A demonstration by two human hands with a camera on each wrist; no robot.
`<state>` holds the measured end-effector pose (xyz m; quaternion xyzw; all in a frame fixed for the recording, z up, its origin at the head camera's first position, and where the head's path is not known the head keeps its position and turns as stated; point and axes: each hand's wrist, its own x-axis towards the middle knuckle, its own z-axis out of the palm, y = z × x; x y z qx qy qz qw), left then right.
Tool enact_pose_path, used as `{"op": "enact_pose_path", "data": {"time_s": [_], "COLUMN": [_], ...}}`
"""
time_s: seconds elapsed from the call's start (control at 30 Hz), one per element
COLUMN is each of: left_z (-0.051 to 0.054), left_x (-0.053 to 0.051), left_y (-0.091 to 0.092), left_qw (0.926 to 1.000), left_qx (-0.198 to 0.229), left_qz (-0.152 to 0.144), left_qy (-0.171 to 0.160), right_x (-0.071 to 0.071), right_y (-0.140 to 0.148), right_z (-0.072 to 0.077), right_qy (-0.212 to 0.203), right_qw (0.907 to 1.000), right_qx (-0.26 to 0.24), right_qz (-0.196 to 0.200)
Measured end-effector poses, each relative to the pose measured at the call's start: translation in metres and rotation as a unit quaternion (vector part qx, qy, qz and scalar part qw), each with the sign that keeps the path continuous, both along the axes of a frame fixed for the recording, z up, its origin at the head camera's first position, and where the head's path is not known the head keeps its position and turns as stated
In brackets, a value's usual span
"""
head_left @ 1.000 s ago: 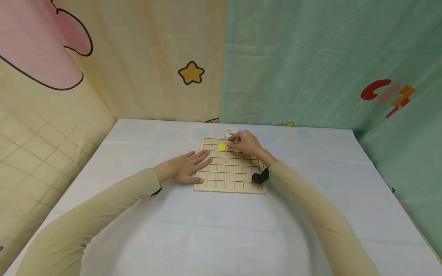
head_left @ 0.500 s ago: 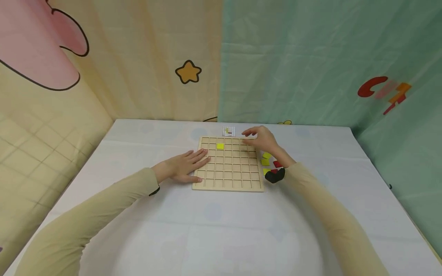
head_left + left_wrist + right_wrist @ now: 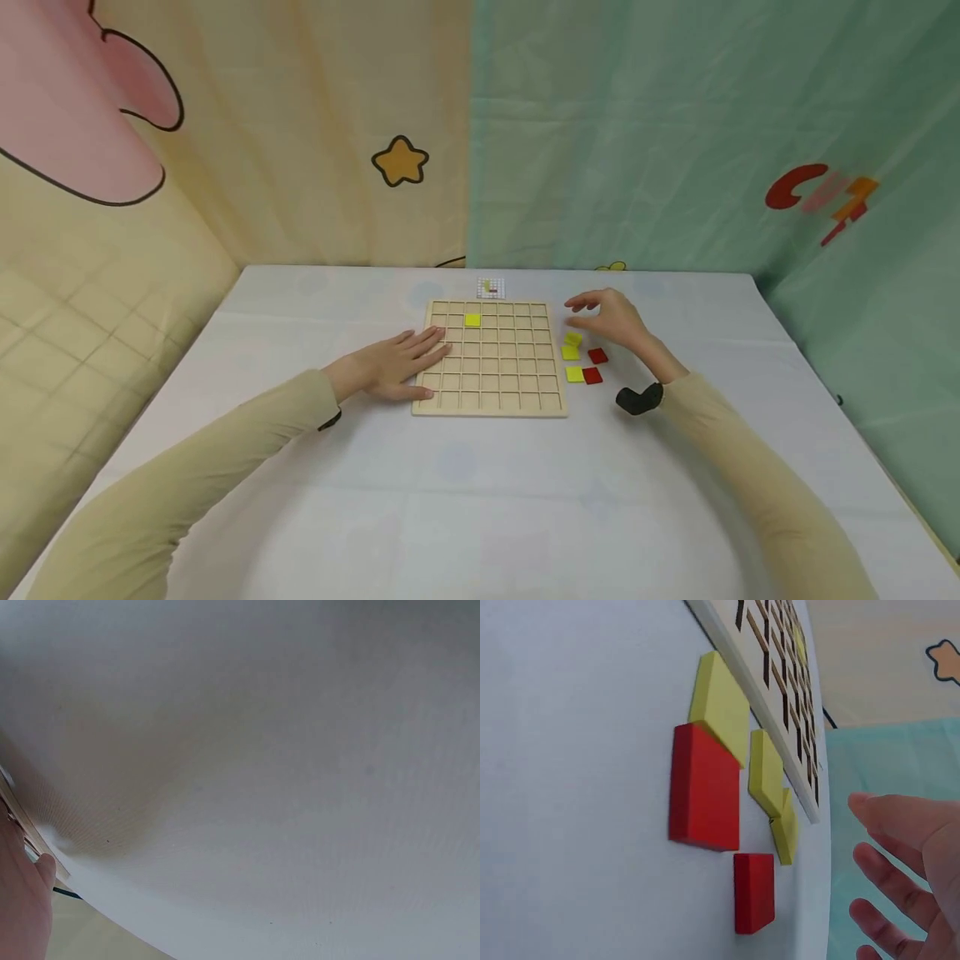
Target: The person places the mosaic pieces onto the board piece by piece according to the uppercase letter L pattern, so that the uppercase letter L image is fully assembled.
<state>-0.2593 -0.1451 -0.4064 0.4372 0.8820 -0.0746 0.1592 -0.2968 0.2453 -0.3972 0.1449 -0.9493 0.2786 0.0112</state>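
Observation:
A wooden grid board (image 3: 498, 367) lies on the table, with one yellow square tile (image 3: 472, 320) set in a cell of its second row from the back. My left hand (image 3: 396, 364) rests flat with spread fingers on the board's left edge; the left wrist view catches only part of this hand (image 3: 22, 900). Right of the board, my right hand (image 3: 611, 317) hovers above the loose tiles, thumb and fingers apart and holding nothing. Under it lie three yellow tiles (image 3: 721, 705) and two red tiles (image 3: 705, 787), one yellow tile leaning against another.
A small printed pattern card (image 3: 491, 288) lies behind the board. The white table (image 3: 465, 500) meets patterned curtains (image 3: 337, 208) at the back and sides. A black band (image 3: 639, 400) hangs at the right wrist.
My right hand has left the area beside the placed yellow tile and moved right, off the board to above the loose tiles. My left hand has stayed on the board.

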Motion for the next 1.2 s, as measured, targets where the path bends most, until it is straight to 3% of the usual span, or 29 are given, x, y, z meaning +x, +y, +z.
{"op": "enact_pose_path", "data": {"time_s": [0.23, 0.63, 1.2], "left_z": [0.001, 0.000, 0.002], "left_x": [0.000, -0.001, 0.000], "left_y": [-0.001, -0.001, 0.000], "left_qw": [1.0000, 0.9999, 0.9999], "left_qx": [0.006, 0.007, -0.006], "left_qz": [-0.002, -0.002, -0.003], "left_qy": [0.001, 0.008, 0.008], "right_x": [0.010, 0.017, 0.016], "right_y": [0.017, 0.027, 0.021], "right_z": [-0.008, -0.020, -0.024], "right_qy": [-0.043, -0.064, -0.045], "right_qw": [0.9990, 0.9979, 0.9989], "right_qx": [0.009, 0.008, 0.012], "right_qz": [-0.012, 0.001, -0.007]}}
